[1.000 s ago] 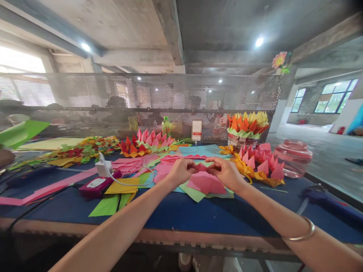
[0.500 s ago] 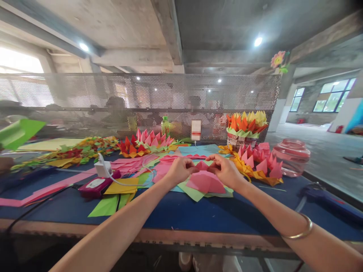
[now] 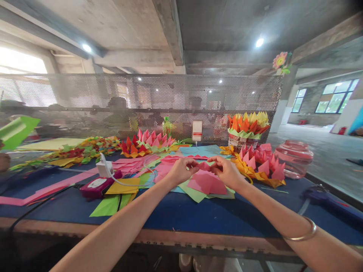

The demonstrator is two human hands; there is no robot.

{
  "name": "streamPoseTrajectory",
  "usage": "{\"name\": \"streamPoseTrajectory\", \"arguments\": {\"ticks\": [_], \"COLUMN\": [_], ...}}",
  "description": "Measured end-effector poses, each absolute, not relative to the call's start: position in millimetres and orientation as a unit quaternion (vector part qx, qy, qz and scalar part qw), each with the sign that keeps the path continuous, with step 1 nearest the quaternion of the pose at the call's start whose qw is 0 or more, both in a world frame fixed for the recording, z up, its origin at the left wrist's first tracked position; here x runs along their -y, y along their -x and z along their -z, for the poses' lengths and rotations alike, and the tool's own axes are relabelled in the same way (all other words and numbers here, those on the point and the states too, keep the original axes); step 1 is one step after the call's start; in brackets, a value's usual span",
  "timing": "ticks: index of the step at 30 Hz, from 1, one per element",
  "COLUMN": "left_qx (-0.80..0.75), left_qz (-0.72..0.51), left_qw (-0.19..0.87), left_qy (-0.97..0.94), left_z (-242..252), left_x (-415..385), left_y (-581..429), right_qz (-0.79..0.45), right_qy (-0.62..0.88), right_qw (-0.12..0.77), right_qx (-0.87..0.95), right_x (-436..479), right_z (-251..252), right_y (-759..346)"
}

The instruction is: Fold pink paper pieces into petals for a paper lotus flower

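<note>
A small piece of folded pink paper [image 3: 203,166] is pinched between both hands over the middle of the table. My left hand [image 3: 181,170] has closed its fingertips on the left side of it, and my right hand [image 3: 225,172] grips the right side. Directly below lie loose pink paper sheets [image 3: 208,184], with green paper [image 3: 193,192] sticking out under them. Behind my fingers runs a strip of pink folded points. The finer folds of the held paper are too small to make out.
Folded-paper lotus flowers [image 3: 155,139] stand behind, and a pink and orange one [image 3: 262,164] lies right. A purple power socket [image 3: 98,187] with a cable sits left. At right are a glue gun [image 3: 326,200] and a clear jar [image 3: 295,158]. Another person's hand [image 3: 4,161] holds green paper.
The pink paper between my fingers looks flatter, its raised point lower than before. My hands stay nearly in place. At far left, the other person's green paper has shifted slightly left.
</note>
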State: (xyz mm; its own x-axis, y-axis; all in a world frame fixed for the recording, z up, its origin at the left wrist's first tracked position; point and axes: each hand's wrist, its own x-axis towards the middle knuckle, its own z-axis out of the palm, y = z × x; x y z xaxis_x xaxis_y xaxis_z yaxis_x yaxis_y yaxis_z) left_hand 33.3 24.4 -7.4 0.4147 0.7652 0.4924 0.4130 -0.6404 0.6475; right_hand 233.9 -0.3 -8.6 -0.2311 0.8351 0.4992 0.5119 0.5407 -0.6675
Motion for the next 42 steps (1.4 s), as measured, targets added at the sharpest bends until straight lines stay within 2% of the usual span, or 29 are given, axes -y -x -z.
{"name": "streamPoseTrajectory", "arguments": {"ticks": [4,9,12,17,27,33,42], "left_qx": [-0.357,-0.348,-0.334,-0.325,-0.313,-0.308,-0.303], "left_qz": [-0.420,-0.409,-0.401,-0.402,-0.399,-0.407,-0.419], "left_qw": [0.258,0.382,0.419,0.416,0.426,0.456,0.446], "left_qy": [-0.794,-0.752,-0.743,-0.748,-0.749,-0.729,-0.730], "left_z": [5.2,5.4,5.6,3.7,6.0,5.5,10.4], "left_x": [-24.4,-25.0,-23.5,-21.0,-19.0,-20.7,-24.5], "left_y": [-34.6,-35.6,-36.1,-36.3,-39.8,-40.0,-39.3], "right_qz": [-0.190,-0.191,-0.187,-0.174,-0.196,-0.149,-0.139], "right_qy": [0.442,0.434,0.418,0.410,0.403,0.403,0.397], "right_qw": [0.421,0.423,0.439,0.458,0.424,0.440,0.446], "right_qx": [0.769,0.772,0.773,0.769,0.787,0.789,0.790], "right_x": [1.0,3.1,3.3,3.4,6.3,6.7,9.0], "right_z": [10.0,10.2,10.3,8.4,6.8,5.9,4.3], "right_y": [-232.1,-230.0,-228.6,-227.5,-227.4,-226.0,-224.4]}}
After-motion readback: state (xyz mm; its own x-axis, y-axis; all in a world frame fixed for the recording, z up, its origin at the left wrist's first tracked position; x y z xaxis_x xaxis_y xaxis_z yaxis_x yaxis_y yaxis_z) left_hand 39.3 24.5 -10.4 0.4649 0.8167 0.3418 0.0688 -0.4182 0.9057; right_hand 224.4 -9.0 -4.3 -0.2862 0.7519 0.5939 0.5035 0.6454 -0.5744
